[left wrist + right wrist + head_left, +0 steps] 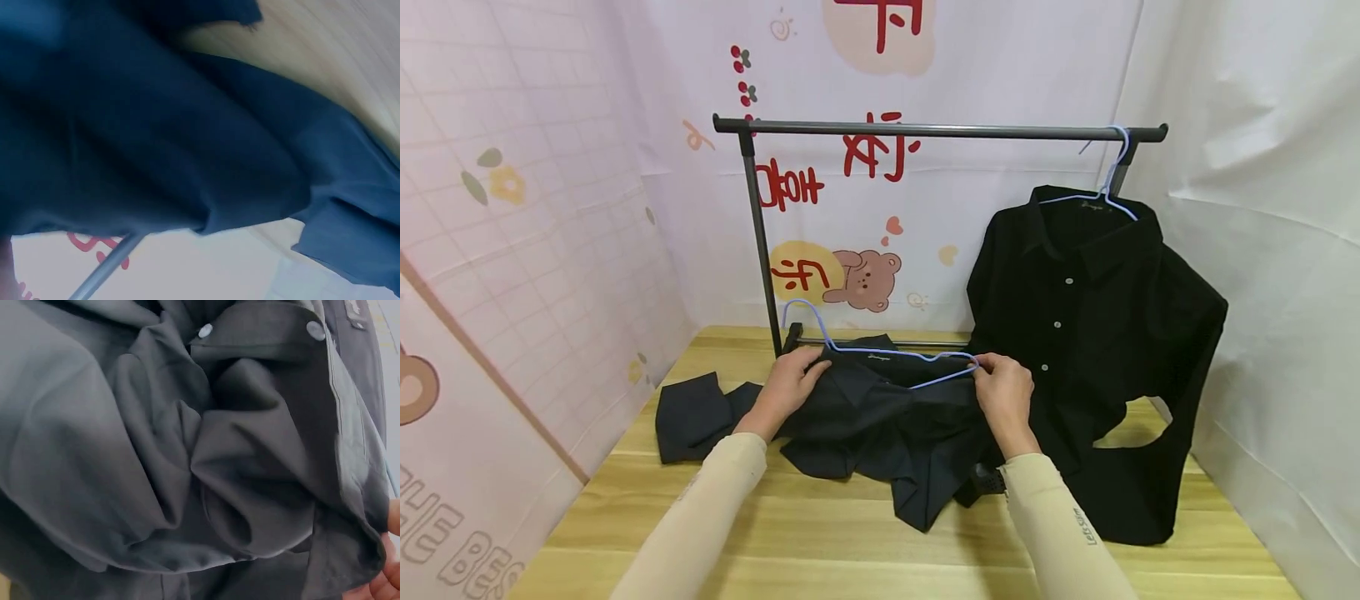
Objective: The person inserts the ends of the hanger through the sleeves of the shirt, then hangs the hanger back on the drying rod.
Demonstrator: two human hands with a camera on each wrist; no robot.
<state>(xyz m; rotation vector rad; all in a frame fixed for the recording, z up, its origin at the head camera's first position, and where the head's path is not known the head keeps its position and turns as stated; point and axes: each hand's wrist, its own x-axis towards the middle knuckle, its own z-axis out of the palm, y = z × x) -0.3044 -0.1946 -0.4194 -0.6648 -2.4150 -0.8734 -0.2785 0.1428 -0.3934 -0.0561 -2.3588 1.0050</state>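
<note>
A dark button shirt (880, 417) lies bunched on the table in the head view, its collar facing up. Across its neck opening runs a blue wire hanger (887, 351), with the hook standing up at the left. My left hand (792, 385) grips the shirt near the hook side. At the other side my right hand (1004, 392) pinches the shirt fabric beside the hanger's end. The right wrist view shows fingertips (377, 587) on the shirt's edge and pale buttons above. Dark cloth (156, 137) fills most of the left wrist view.
Behind stands a dark metal clothes rack (925, 130). A black shirt (1090, 333) hangs from its right end on another blue hanger (1107, 179), its lower part reaching the wooden table (820, 542). One sleeve (696, 417) of the lying shirt stretches left.
</note>
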